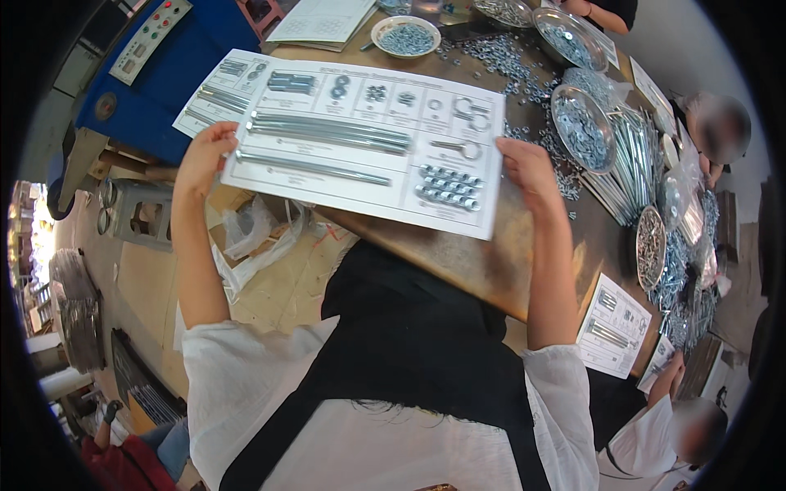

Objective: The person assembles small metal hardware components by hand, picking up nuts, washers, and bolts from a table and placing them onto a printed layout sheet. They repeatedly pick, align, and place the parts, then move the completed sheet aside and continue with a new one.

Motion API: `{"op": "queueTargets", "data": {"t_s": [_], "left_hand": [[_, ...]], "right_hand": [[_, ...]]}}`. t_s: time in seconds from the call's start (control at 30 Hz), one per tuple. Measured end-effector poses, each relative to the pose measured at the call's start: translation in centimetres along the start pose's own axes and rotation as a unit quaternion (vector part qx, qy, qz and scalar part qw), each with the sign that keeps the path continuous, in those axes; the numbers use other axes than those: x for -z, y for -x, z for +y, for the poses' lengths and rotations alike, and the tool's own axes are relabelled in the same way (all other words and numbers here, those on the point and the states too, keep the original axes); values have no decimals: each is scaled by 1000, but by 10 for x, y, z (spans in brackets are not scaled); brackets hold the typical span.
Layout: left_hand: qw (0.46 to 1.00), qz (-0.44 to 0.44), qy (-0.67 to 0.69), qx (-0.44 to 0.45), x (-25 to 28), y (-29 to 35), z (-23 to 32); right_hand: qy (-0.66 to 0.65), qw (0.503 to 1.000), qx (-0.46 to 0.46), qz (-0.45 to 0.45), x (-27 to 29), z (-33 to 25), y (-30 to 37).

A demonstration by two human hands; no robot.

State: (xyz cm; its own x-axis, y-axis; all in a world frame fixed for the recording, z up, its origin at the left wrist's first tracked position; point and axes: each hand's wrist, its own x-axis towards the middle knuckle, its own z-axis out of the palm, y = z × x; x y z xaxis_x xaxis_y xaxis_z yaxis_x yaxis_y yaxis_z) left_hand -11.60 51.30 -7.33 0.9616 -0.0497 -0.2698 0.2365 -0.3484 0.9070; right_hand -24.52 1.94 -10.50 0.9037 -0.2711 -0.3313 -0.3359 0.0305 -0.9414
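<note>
In front of me, raised over the near table edge, is a white printed card (pixel 393 200) with metal hardware fixed on its face. It carries several long silvery rods (pixel 327 131), short bolts (pixel 291 83), eye bolts (pixel 458 147) and rows of small cylindrical nuts (pixel 449 186). My left hand (pixel 205 155) pinches the card's left edge. At the opposite edge, my right hand (pixel 528 172) grips with the thumb on the front; its other fingers are partly hidden. A second similar card (pixel 190 116) shows partly behind the left side of the held one.
Loose nuts (pixel 508 61) lie scattered across the table (pixel 524 254). A white bowl of washers (pixel 405 38), metal dishes of parts (pixel 583 129) and bundled rods (pixel 622 168) stand around. A blue machine (pixel 155 90) is at left. Other people work along the right side.
</note>
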Motion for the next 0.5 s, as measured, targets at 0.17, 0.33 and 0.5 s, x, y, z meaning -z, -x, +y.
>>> {"op": "queueTargets", "data": {"t_s": [0.17,0.33,0.5], "left_hand": [[1000,22,-17,-14,97,-96,-20],[999,19,-46,13,154,-153,-2],[996,13,-81,33,174,-176,-4]], "right_hand": [[-56,997,-3,-54,-112,8,-30],[-98,992,-33,-78,-187,-2,-40],[-80,992,-36,-85,-221,-3,-46]]}}
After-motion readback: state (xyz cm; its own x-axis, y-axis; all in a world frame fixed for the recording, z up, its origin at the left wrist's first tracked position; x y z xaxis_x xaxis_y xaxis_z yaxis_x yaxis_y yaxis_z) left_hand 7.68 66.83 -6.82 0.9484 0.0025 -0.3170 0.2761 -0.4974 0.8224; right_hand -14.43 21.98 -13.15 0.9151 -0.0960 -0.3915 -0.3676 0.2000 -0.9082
